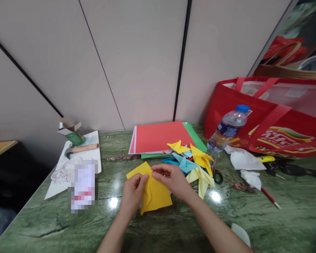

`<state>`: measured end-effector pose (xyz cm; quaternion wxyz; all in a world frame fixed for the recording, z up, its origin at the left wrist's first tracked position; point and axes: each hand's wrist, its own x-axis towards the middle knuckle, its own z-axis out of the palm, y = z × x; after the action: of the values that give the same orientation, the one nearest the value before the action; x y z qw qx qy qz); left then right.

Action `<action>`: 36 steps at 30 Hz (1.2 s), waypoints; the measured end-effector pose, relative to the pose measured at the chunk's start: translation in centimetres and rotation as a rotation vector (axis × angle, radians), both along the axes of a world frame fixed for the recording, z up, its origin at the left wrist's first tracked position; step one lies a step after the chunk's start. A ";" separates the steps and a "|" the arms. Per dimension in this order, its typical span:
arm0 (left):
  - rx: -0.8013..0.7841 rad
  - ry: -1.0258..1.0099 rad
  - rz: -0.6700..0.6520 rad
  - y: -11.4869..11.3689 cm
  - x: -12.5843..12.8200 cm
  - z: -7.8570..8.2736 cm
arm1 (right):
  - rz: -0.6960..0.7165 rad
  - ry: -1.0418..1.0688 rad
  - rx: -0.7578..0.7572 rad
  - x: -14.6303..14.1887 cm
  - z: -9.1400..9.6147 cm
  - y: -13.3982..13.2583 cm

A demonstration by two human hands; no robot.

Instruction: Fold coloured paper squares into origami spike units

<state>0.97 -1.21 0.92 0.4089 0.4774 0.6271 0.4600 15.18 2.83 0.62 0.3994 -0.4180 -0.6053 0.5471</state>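
Note:
A yellow sheet of paper [159, 198] with a crease and a raised fold is held up over the table in front of me. My left hand [133, 191] pinches its left side, thumb on top and the other fingers curled behind. At the upper part of the sheet, the thumb and fingertips of my right hand [172, 178] come together in a pinch on the paper. Just beyond my right hand lies a heap of folded paper pieces: a yellow one [201, 158], a blue one [184, 163] and a pale yellow one [201, 179].
Coloured sheets, red on top [163, 137], lie by the wall. To the right are a water bottle [228, 128], a red shopping bag [274, 123], black-handled scissors [218, 176] and crumpled tissue [243, 158]. A white board [91, 160] at left carries a hammer [81, 148] and small box [71, 133].

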 end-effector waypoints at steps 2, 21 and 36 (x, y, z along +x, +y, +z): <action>0.008 -0.037 0.008 0.0 0.0 0.0 | 0.020 -0.031 0.027 -0.2 -0.1 -0.1; 0.012 -0.019 -0.014 -0.1 0.0 -0.3 | -0.155 -0.370 0.466 -1.1 -0.5 -0.9; -0.069 -0.134 -0.030 -0.1 -0.1 -0.5 | -0.052 -0.300 0.384 -0.9 -1.1 -0.2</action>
<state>0.84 -1.29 0.43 0.4731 0.4405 0.6066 0.4627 14.31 2.61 -0.48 0.3912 -0.4265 -0.7396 0.3436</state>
